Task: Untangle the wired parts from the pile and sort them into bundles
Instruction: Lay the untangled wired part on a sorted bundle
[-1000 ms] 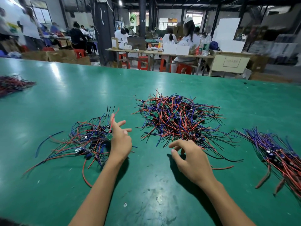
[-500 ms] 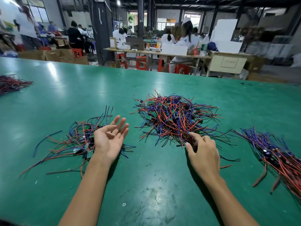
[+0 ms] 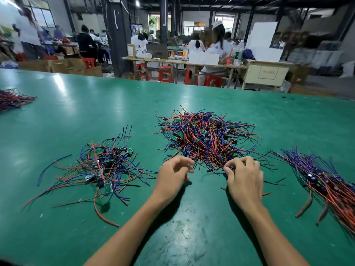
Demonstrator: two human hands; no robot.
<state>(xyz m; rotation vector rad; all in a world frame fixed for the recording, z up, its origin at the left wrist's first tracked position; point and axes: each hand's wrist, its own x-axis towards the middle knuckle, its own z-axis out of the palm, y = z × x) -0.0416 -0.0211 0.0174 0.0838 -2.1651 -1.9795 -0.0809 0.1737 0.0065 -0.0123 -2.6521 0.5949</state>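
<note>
Central pile (image 3: pixel 205 139) just beyond both hands (image 3: pixel 207 175).

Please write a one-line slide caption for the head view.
Right hand pinches wires at the near edge of the central tangled pile; left hand hovers beside it, empty.

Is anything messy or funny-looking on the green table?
Mostly the middle pile: red, blue and black wires knotted every way. The right bundle lies combed one way. One red wire strays from the left heap.
</note>
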